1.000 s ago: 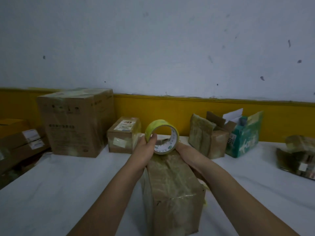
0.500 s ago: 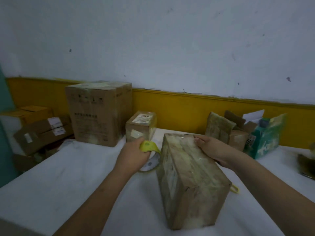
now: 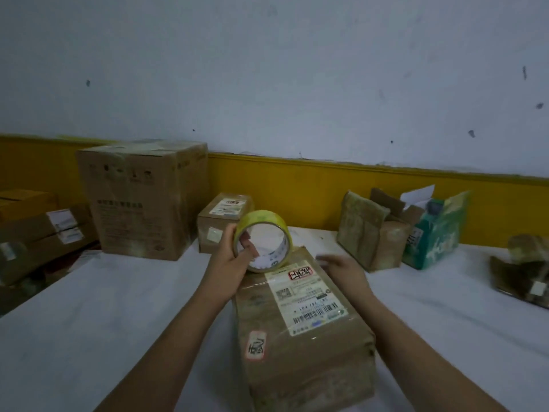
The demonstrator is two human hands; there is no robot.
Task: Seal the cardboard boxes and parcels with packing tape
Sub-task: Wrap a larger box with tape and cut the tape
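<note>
A brown cardboard parcel (image 3: 309,337) lies on the white table (image 3: 104,307) in front of me, its shipping label facing up. My left hand (image 3: 228,257) grips a yellow-green roll of packing tape (image 3: 261,237) at the parcel's far left corner, fingers through the core. My right hand (image 3: 341,267) rests at the parcel's far right edge with fingers stretched out; it is blurred.
A large carton (image 3: 142,197) and a small labelled box (image 3: 222,221) stand at the back left. Wrapped parcels (image 3: 362,230), an open box and a green carton (image 3: 439,233) stand back right. Another wrapped parcel (image 3: 525,269) lies far right. Stacked boxes (image 3: 35,233) sit left of the table.
The parcel has been turned so its labelled face is up. My left hand lifted the tape roll from the table up to the parcel's far corner. My right hand slid along the far edge.
</note>
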